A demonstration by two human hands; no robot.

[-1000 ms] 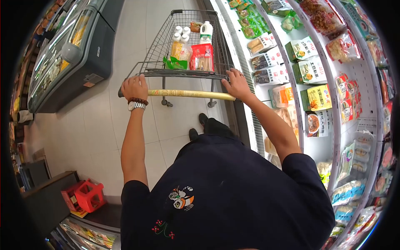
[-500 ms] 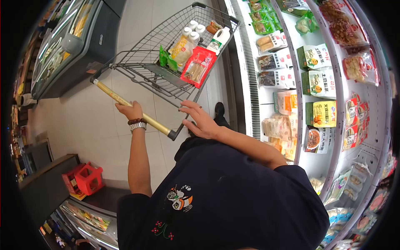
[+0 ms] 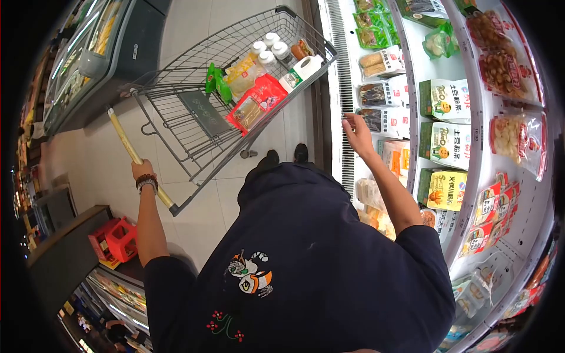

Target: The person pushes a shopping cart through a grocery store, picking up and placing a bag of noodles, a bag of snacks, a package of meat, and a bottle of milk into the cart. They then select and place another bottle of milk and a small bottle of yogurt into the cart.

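My left hand (image 3: 143, 170) is wrapped around the yellow handle (image 3: 124, 135) of a grey wire shopping cart (image 3: 179, 126), with beads and a watch or bracelet at the wrist. My right hand (image 3: 360, 138) is over the front edge of the refrigerated shelf, empty, fingers partly spread. Closest to it is a white-and-dark pack (image 3: 376, 119) on the lowest shelf; contact cannot be made out. Inside the cart lie a red food packet (image 3: 257, 105), a white bottle with a green label (image 3: 301, 72), several white-capped bottles (image 3: 259, 47) and a green packet (image 3: 218, 83).
Packaged foods fill the shelves on the right, including a yellow box (image 3: 444, 189) and a bag of pale pieces (image 3: 518, 140). A dark freezer case (image 3: 132, 56) stands at left. A red crate (image 3: 122, 240) sits lower left.
My right hand has left the area beside the cart's handle and moved right to the shelf. The cart has swung to the left and turned slightly, my left hand still on its handle.
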